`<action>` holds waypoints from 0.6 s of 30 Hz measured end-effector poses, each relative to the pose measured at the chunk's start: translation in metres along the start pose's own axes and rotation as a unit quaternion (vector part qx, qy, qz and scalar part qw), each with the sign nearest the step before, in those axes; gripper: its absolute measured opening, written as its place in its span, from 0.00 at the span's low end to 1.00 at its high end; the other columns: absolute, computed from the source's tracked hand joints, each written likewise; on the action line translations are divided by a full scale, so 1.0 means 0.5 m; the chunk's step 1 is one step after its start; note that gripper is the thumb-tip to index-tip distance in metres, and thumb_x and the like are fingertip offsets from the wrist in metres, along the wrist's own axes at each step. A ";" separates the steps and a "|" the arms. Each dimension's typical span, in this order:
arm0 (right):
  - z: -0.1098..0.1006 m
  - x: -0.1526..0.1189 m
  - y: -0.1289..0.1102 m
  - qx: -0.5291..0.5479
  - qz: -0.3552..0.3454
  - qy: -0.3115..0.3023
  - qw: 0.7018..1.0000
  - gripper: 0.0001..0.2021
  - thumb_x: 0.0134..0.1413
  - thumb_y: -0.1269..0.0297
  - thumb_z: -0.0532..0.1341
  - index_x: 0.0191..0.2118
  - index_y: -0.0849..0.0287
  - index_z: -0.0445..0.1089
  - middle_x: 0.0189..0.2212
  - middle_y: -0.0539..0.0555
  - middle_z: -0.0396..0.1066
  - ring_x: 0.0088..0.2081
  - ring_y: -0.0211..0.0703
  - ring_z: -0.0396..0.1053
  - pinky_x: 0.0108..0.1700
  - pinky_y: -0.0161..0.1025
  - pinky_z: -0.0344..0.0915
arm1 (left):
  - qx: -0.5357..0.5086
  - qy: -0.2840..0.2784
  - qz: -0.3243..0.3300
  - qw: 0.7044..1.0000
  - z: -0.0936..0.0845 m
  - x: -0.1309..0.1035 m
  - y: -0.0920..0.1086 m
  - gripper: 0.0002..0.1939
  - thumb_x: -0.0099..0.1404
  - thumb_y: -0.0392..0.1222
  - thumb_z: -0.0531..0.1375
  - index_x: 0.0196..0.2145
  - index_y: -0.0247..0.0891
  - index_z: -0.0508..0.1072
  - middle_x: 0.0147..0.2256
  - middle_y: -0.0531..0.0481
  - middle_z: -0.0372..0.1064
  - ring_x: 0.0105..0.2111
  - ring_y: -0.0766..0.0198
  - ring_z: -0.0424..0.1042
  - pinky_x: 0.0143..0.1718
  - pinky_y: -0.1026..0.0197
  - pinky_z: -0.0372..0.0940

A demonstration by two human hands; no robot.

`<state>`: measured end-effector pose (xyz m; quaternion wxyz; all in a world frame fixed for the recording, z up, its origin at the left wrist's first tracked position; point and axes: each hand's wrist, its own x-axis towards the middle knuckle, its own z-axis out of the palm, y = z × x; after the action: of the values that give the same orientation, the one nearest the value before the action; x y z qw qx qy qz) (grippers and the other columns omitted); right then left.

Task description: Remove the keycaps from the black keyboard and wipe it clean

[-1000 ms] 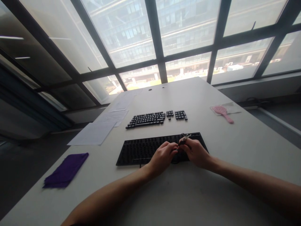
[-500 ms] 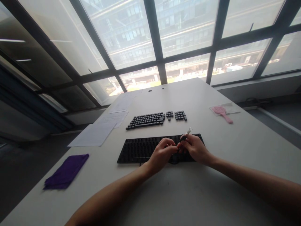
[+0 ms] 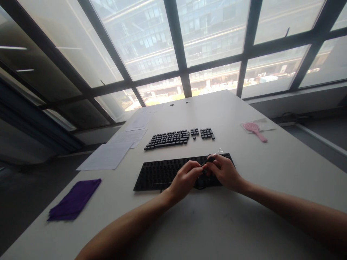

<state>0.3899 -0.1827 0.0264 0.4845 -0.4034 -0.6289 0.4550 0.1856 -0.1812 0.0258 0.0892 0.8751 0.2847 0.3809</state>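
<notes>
Keyboard lies on the white table; over it, the right hand grips a dark tool, and whether the left hand, curled close by, holds anything is unclear. Black keys sit beyond.

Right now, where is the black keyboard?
In the head view, the black keyboard lies on the white table below the picture's centre, nearer the person than the loose keycaps, with the left hand and right hand over its right half.
</notes>
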 end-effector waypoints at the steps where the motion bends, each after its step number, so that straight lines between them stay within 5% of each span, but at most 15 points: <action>1: 0.000 0.002 0.000 0.012 0.017 0.006 1.000 0.08 0.61 0.57 0.59 0.37 0.57 0.65 0.27 0.52 0.76 0.26 0.44 0.74 0.29 0.38 0.69 | 0.014 -0.011 0.018 1.000 -0.002 0.000 -0.001 0.08 0.71 0.34 0.55 0.44 0.38 0.73 0.42 0.44 0.69 0.41 0.62 0.72 0.42 0.59 0.72; 11: -0.008 0.022 0.010 0.074 0.085 -0.003 0.994 0.11 0.58 0.56 0.60 0.37 0.60 0.64 0.27 0.55 0.78 0.22 0.41 0.74 0.20 0.33 0.65 | 0.048 -0.053 0.102 0.992 -0.013 0.013 -0.002 0.11 0.70 0.31 0.54 0.48 0.38 0.71 0.46 0.43 0.73 0.45 0.59 0.72 0.47 0.53 0.70; 18: -0.005 0.019 0.003 0.033 0.068 -0.038 0.996 0.09 0.60 0.59 0.59 0.37 0.59 0.63 0.27 0.53 0.77 0.23 0.41 0.75 0.21 0.32 0.66 | -0.023 0.040 -0.034 0.998 -0.002 0.013 -0.007 0.09 0.69 0.37 0.59 0.46 0.39 0.75 0.39 0.46 0.70 0.38 0.63 0.72 0.40 0.60 0.71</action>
<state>0.3904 -0.1728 0.0276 0.4407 -0.4117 -0.6028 0.5225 0.1870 -0.1748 0.0291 0.1111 0.8467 0.3085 0.4190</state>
